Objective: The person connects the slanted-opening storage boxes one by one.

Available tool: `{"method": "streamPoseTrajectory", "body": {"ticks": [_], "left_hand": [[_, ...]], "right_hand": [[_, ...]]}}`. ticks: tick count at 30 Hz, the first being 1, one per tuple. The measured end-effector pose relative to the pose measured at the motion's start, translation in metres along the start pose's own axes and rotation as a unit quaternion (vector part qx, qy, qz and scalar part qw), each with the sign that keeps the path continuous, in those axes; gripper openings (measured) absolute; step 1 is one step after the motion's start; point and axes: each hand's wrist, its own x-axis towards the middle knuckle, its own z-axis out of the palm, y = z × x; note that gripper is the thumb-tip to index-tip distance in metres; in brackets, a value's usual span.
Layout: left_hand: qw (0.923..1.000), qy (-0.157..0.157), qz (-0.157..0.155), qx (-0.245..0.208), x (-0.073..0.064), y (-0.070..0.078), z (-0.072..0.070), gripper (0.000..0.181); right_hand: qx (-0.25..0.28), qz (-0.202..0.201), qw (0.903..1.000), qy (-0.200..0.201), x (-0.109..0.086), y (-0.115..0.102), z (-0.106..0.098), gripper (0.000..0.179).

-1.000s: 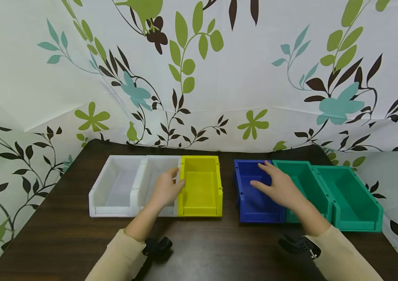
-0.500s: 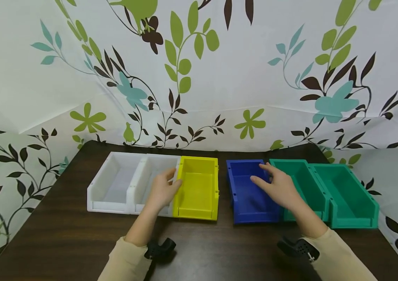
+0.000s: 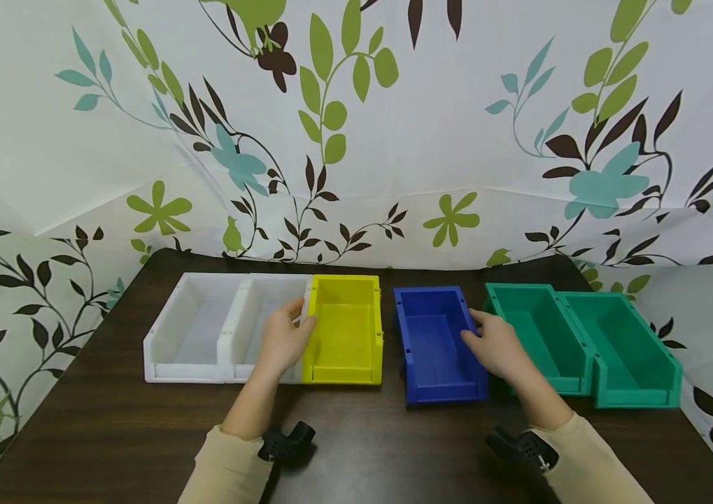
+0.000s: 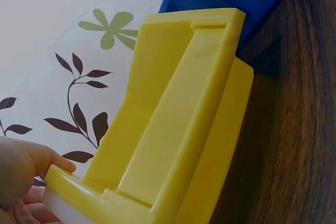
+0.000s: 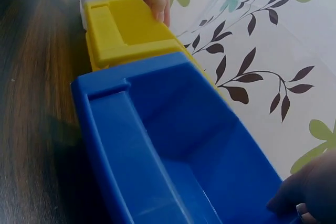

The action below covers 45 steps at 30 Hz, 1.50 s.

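Note:
My left hand (image 3: 285,339) pinches the left wall of a yellow bin (image 3: 346,336), its thumb on the rim in the left wrist view. Its other fingers reach down on the white bin's side. The yellow bin stands flush against two white bins (image 3: 170,343). Over on the right, my right hand (image 3: 499,344) grips the right wall of a blue bin (image 3: 438,343), thumb inside and the other fingers mostly hidden behind the wall. A narrow strip of table separates the blue bin from the yellow one. Both bins look empty inside.
Two green bins (image 3: 636,350) stand side by side, right of the blue bin with a gap between. All the bins rest on a dark wooden table (image 3: 356,448). Behind it hangs a white cloth (image 3: 432,126) with leaf patterns. Black wrist devices (image 3: 287,444) sit on both wrists.
The blue bin has slid left, away from the green bins, and my right hand has closed on its right wall. The yellow bin, slightly askew half a second ago, now lines up with the white bins.

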Motion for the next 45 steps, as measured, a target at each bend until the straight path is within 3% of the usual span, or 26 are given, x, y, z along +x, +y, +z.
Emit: {"method": "streamPoseTrajectory", "body": {"ticks": [13, 26, 35, 40, 43, 45], "left_hand": [[0.9998, -0.009, -0.007, 0.019, 0.000, -0.003, -0.002, 0.053], [0.9997, -0.002, -0.002, 0.023, 0.001, -0.005, 0.000, 0.052], [0.9994, 0.002, 0.002, 0.035, 0.003, -0.001, -0.002, 0.053], [0.9992, 0.001, 0.011, 0.037, 0.003, 0.001, -0.003, 0.052], [0.9991, 0.000, 0.014, 0.039, 0.002, 0.000, -0.003, 0.052], [0.9990, -0.001, 0.016, 0.041, 0.002, 0.000, -0.003, 0.052]], "right_hand": [[0.088, -0.025, 0.9936, 0.067, 0.007, -0.012, -0.009, 0.050], [0.118, -0.005, 0.9922, 0.039, 0.019, -0.021, -0.009, 0.052], [0.092, -0.015, 0.9947, 0.043, 0.022, -0.026, -0.008, 0.052], [0.053, -0.033, 0.9956, 0.069, 0.020, -0.035, -0.009, 0.054], [0.002, -0.038, 0.9965, 0.075, 0.017, -0.045, -0.008, 0.066], [-0.033, -0.031, 0.9970, 0.062, 0.016, -0.053, -0.006, 0.084]]}}
